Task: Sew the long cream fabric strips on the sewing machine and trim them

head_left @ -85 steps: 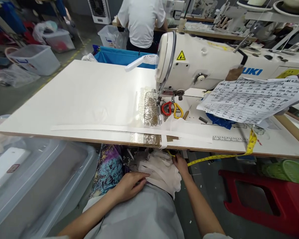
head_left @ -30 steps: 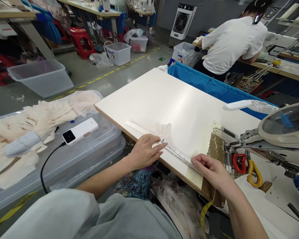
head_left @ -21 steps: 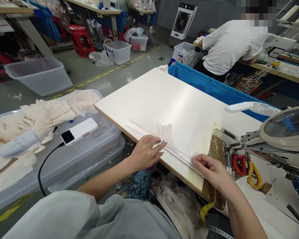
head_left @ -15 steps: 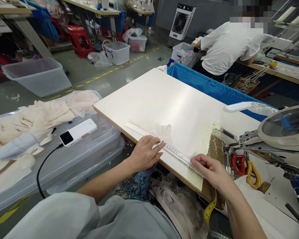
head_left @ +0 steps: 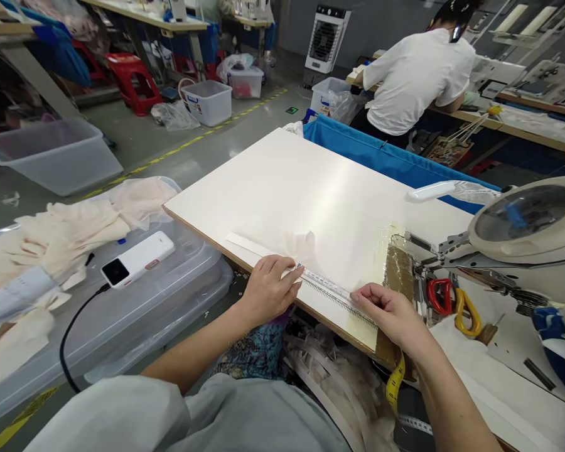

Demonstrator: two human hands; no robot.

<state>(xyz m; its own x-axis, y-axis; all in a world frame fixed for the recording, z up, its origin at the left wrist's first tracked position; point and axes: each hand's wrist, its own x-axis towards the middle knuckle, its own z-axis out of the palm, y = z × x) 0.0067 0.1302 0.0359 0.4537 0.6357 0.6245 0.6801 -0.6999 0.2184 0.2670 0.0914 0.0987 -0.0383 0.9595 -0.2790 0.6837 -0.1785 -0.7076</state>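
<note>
A tape measure [head_left: 327,284] lies stretched between my hands near the table's front edge, white side up. Its end is pinched by the fingers of my left hand [head_left: 270,285]. My right hand [head_left: 388,311] grips it farther right between thumb and fingers, and the yellow tail [head_left: 394,386] hangs below the edge. Just in front of the tape runs a ruled scale of black marks [head_left: 339,303] on the tabletop. Behind my left hand lies a sheer pale fabric piece [head_left: 304,243], with a white strip [head_left: 245,242] reaching left under that hand.
Right of the white table [head_left: 282,176] are red-handled [head_left: 440,296] and yellow-handled scissors [head_left: 468,312] by a sewing machine [head_left: 532,226]. A lidded plastic box [head_left: 169,282] at left bears pale fabric [head_left: 75,220] and a white device [head_left: 139,258]. Blue cloth [head_left: 371,154] borders the far side; a person sits beyond.
The whole view has shifted slightly, so things sit a little farther left. Both hands keep their hold on the tape measure, with little movement against the table.
</note>
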